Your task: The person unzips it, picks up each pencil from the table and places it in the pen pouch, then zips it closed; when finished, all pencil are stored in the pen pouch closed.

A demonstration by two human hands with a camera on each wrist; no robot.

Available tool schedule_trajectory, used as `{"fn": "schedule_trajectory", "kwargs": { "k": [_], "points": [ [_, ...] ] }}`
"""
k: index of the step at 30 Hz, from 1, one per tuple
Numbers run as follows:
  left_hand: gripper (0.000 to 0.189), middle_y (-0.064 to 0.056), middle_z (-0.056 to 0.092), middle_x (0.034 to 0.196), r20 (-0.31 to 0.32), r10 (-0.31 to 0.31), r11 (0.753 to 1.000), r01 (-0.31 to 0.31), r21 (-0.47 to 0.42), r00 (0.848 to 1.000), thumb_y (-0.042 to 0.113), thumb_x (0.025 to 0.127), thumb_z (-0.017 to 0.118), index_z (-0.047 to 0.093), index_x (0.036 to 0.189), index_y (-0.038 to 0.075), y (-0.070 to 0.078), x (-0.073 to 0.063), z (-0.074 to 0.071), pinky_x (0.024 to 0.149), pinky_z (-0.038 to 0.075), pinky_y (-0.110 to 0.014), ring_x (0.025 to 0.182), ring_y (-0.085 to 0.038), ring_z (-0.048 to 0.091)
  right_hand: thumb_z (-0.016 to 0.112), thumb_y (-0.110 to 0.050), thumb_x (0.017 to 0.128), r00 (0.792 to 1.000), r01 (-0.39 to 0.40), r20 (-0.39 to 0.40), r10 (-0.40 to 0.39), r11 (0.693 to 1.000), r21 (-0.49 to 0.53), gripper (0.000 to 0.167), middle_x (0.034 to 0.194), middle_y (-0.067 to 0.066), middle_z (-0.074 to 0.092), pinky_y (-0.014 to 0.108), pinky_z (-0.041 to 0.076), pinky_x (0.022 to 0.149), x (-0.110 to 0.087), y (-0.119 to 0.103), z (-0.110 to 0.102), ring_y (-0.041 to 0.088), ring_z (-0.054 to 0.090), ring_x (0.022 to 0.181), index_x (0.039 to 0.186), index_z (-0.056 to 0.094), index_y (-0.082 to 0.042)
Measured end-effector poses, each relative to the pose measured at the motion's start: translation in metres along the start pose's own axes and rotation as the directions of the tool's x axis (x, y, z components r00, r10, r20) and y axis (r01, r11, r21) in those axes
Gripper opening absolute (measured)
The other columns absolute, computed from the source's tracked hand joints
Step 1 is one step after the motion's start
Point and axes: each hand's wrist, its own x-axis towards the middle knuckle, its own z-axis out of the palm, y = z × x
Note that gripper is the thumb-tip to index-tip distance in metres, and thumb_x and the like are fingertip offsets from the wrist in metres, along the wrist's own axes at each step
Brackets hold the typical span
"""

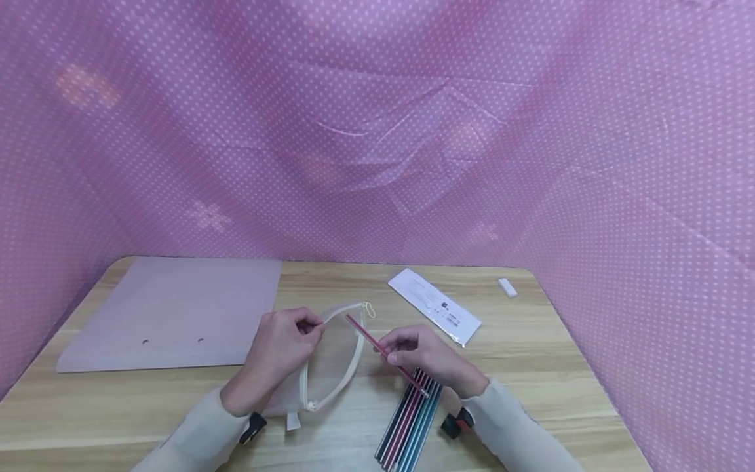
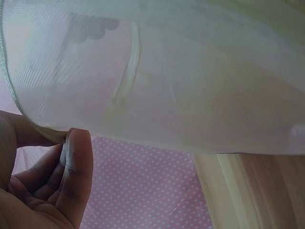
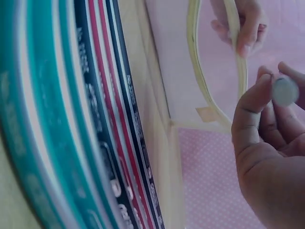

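My left hand (image 1: 283, 344) pinches one edge of a translucent zip pouch (image 1: 356, 362), whose pale zipper mouth gapes toward the right. In the left wrist view, thumb and finger nip the rim of the sheer pouch (image 2: 190, 95). A red pencil (image 1: 364, 332) is held in my right hand (image 1: 425, 357), slanting with its far tip at the pouch's mouth; its round end (image 3: 285, 91) faces the right wrist camera. Below the right hand lies a row of several pencils (image 1: 407, 426), dark, red and teal, side by side on the table.
A large pale folder-like sheet (image 1: 177, 308) with two small holes covers the table's left back. Behind the right hand lies a white printed packet (image 1: 435, 305), with a small white eraser-like block (image 1: 507, 287) farther right. Pink dotted cloth (image 1: 377, 144) surrounds the wooden table (image 1: 548, 393).
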Motion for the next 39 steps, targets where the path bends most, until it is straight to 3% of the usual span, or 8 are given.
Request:
{"fn": "schedule_trajectory", "kwargs": {
  "k": [5, 9, 17, 22, 29, 34, 39],
  "points": [
    [0.005, 0.003, 0.072, 0.068, -0.008, 0.001, 1.0, -0.001, 0.005, 1.0, 0.011, 0.083, 0.076, 0.078, 0.08, 0.014, 0.0, 0.0, 0.0, 0.056, 0.048, -0.018, 0.058, -0.006, 0.058, 0.067, -0.003, 0.088, 0.996, -0.089, 0.027, 0.086, 0.985, 0.149, 0.035, 0.096, 0.011, 0.073, 0.02, 0.053, 0.073, 0.003, 0.003, 0.008, 0.006, 0.065, 0.083, 0.12, 0.064, 0.012],
    [0.005, 0.003, 0.072, 0.068, -0.007, -0.007, 1.0, 0.007, 0.007, 1.0, 0.011, 0.083, 0.076, 0.079, 0.081, 0.014, 0.0, 0.0, -0.001, 0.057, 0.048, -0.018, 0.059, -0.006, 0.059, 0.064, 0.003, 0.089, 0.987, -0.159, 0.018, 0.161, 0.937, 0.311, 0.042, 0.093, -0.006, 0.075, 0.019, 0.054, 0.074, 0.006, 0.005, 0.019, 0.006, 0.068, 0.087, 0.127, 0.055, 0.019],
    [0.004, 0.003, 0.072, 0.068, -0.007, -0.001, 1.0, 0.001, 0.011, 1.0, 0.011, 0.082, 0.076, 0.078, 0.081, 0.013, 0.0, -0.001, -0.001, 0.056, 0.048, -0.019, 0.058, -0.005, 0.059, 0.065, -0.002, 0.091, 0.963, -0.201, -0.064, 0.26, 0.859, 0.47, 0.048, 0.094, -0.007, 0.076, 0.02, 0.058, 0.074, 0.02, -0.001, 0.041, 0.003, 0.069, 0.081, 0.134, 0.052, 0.015],
    [0.005, 0.003, 0.073, 0.069, -0.005, 0.008, 1.0, -0.008, 0.011, 1.0, 0.011, 0.082, 0.077, 0.078, 0.08, 0.015, 0.001, -0.001, 0.0, 0.057, 0.05, -0.019, 0.058, -0.005, 0.06, 0.064, -0.001, 0.093, 0.954, -0.185, -0.1, 0.283, 0.817, 0.546, 0.05, 0.097, 0.0, 0.077, 0.026, 0.061, 0.08, 0.028, -0.006, 0.055, 0.008, 0.074, 0.085, 0.137, 0.049, 0.016],
    [0.004, 0.003, 0.073, 0.069, 0.004, 0.023, 1.0, -0.023, 0.003, 1.0, 0.012, 0.083, 0.077, 0.077, 0.079, 0.014, 0.004, -0.003, 0.002, 0.055, 0.049, -0.019, 0.058, -0.005, 0.059, 0.064, -0.001, 0.093, 0.938, -0.154, -0.165, 0.305, 0.794, 0.588, 0.045, 0.112, 0.011, 0.077, 0.025, 0.061, 0.078, 0.037, -0.018, 0.075, 0.01, 0.073, 0.088, 0.135, 0.054, 0.012],
    [0.005, 0.003, 0.073, 0.07, 0.011, 0.027, 1.0, -0.027, 0.0, 1.0, 0.014, 0.084, 0.076, 0.077, 0.079, 0.012, 0.005, -0.004, 0.002, 0.053, 0.048, -0.019, 0.056, -0.005, 0.058, 0.062, 0.0, 0.094, 0.936, -0.124, -0.182, 0.303, 0.764, 0.633, 0.045, 0.108, 0.008, 0.078, 0.021, 0.059, 0.077, 0.043, -0.023, 0.085, 0.009, 0.071, 0.089, 0.136, 0.053, 0.011],
    [0.005, 0.003, 0.074, 0.07, 0.013, 0.017, 1.0, -0.017, 0.0, 1.0, 0.011, 0.081, 0.076, 0.078, 0.08, 0.015, 0.005, -0.004, 0.002, 0.053, 0.047, -0.019, 0.057, -0.005, 0.058, 0.062, 0.0, 0.094, 0.928, -0.111, -0.218, 0.301, 0.785, 0.609, 0.042, 0.106, 0.005, 0.078, 0.019, 0.059, 0.074, 0.049, -0.022, 0.093, 0.007, 0.07, 0.086, 0.135, 0.057, 0.009]
  ]
}}
